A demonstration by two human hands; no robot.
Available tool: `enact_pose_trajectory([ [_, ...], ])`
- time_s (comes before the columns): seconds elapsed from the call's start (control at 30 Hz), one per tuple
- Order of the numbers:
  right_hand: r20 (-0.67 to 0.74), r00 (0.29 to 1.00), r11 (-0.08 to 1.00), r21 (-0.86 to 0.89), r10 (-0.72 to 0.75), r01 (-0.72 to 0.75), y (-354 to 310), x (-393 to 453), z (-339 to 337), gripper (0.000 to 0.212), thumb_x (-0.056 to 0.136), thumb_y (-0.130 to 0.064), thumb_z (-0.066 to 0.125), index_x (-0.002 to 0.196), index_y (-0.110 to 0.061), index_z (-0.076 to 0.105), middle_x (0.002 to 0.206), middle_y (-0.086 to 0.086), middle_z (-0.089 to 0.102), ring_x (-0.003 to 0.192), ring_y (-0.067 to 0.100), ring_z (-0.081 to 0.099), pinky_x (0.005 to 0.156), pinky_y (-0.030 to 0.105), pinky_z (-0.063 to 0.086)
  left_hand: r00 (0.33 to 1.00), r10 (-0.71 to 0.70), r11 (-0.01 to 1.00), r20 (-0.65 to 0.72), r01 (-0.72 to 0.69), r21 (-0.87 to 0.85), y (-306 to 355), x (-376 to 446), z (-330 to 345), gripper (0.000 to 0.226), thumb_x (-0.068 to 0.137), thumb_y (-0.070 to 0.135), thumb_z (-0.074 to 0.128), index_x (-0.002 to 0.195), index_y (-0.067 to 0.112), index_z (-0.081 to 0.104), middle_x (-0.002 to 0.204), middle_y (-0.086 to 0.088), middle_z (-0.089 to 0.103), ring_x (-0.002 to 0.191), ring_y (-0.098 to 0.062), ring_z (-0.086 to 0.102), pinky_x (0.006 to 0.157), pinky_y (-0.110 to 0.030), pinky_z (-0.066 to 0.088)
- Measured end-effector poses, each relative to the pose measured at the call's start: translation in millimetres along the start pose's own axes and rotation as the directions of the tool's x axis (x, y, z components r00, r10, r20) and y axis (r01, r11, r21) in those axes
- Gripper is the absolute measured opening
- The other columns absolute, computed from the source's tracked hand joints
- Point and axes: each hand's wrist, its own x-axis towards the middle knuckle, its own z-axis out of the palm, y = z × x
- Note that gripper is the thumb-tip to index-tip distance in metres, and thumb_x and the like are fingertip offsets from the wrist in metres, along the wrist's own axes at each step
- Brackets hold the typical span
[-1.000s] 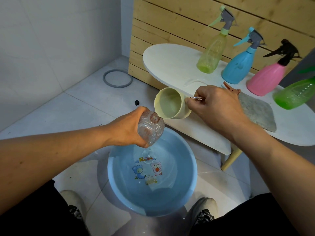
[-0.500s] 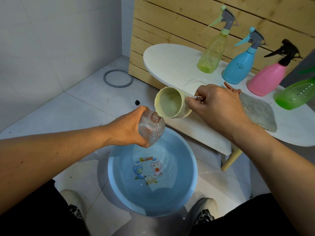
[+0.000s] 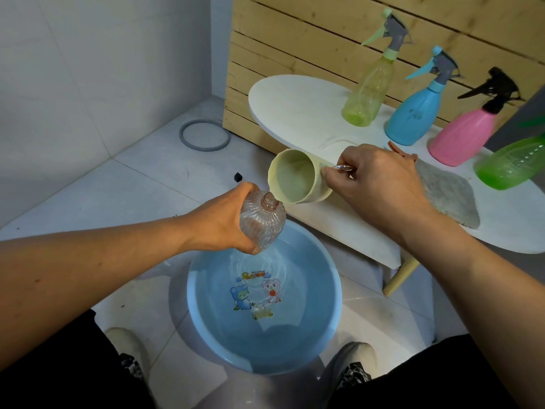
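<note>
Above blue basin (image 3: pixel 338 290), left hand (image 3: pixel 224 222) grips clear bottle (image 3: pixel 262 227) tilted neck-up toward cup (image 3: pixel 295 175) tipped sideways in right hand (image 3: pixel 374 184)

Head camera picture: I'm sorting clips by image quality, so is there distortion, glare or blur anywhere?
Head view: wide-angle bending slightly bows the wooden slats; light is soft and even, with a faint shadow beside the blue basin; mild sheen on its water; left hand, clear bottle, right hand and cup are all sharp.
</note>
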Motion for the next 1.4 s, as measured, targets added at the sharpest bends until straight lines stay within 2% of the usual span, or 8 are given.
enact_pose_trajectory([
  [0.13, 0.006, 1.000, 1.000, -0.008, -0.004, 0.004, -2, -1, -2, 0.033, 0.094, -0.045, 0.055, 0.074, -0.019, 0.056, 0.080, 0.001, 0.060, 0.077, 0.026, 0.054, 0.080, 0.041, 0.041, 1.000, 0.003, 1.000, -0.004, -0.003, -0.015, -1, 0, 0, 0.102, 0.057, 0.033, 0.099, 0.136, 0.036, 0.033, 0.119, 0.018, 0.054, 0.107, 0.000, 0.056, 0.085, -0.022, 0.054],
  [0.5, -0.010, 1.000, 1.000, -0.013, -0.002, 0.001, -7, -3, -7, 0.032, 0.093, -0.044, 0.056, 0.073, -0.019, 0.056, 0.079, 0.001, 0.060, 0.076, 0.027, 0.054, 0.087, 0.047, 0.046, 1.000, 0.007, 1.000, -0.007, -0.007, -0.017, -2, 1, 1, 0.103, 0.056, 0.036, 0.099, 0.135, 0.037, 0.033, 0.122, 0.016, 0.055, 0.111, -0.005, 0.058, 0.093, -0.033, 0.057],
  [0.73, -0.005, 1.000, 1.000, -0.025, -0.012, 0.012, -9, -4, -9, 0.032, 0.094, -0.044, 0.056, 0.075, -0.018, 0.056, 0.078, 0.001, 0.058, 0.074, 0.026, 0.052, 0.081, 0.044, 0.047, 1.000, 0.013, 1.000, -0.006, -0.013, -0.014, -2, 1, 1, 0.104, 0.056, 0.037, 0.099, 0.136, 0.036, 0.033, 0.123, 0.015, 0.054, 0.111, -0.005, 0.058, 0.092, -0.032, 0.058],
  [0.87, -0.007, 1.000, 1.000, -0.025, -0.002, 0.002, -10, -4, -9, 0.032, 0.094, -0.043, 0.056, 0.076, -0.017, 0.059, 0.079, 0.001, 0.058, 0.075, 0.027, 0.054, 0.084, 0.046, 0.047, 1.000, 0.019, 1.000, -0.010, -0.019, -0.018, -2, 1, 1, 0.107, 0.056, 0.037, 0.100, 0.140, 0.035, 0.033, 0.126, 0.014, 0.054, 0.113, -0.005, 0.058, 0.094, -0.032, 0.056],
  [1.0, -0.016, 1.000, 1.000, -0.016, -0.007, 0.007, -11, -5, -10, 0.033, 0.094, -0.044, 0.057, 0.077, -0.016, 0.059, 0.079, 0.001, 0.059, 0.074, 0.027, 0.054, 0.084, 0.047, 0.048, 0.999, 0.031, 0.999, -0.014, -0.031, -0.016, -1, 1, 1, 0.113, 0.056, 0.035, 0.100, 0.145, 0.035, 0.031, 0.131, 0.015, 0.052, 0.116, -0.005, 0.056, 0.094, -0.026, 0.054],
  [1.4, -0.032, 0.999, 0.999, -0.031, -0.037, 0.036, -10, -4, -10, 0.033, 0.096, -0.046, 0.055, 0.080, -0.017, 0.060, 0.081, 0.000, 0.058, 0.074, 0.024, 0.052, 0.075, 0.040, 0.045, 1.000, 0.029, 0.999, -0.002, -0.029, -0.024, 0, 2, 2, 0.109, 0.055, 0.039, 0.100, 0.140, 0.037, 0.033, 0.128, 0.016, 0.053, 0.114, -0.004, 0.057, 0.095, -0.031, 0.056],
])
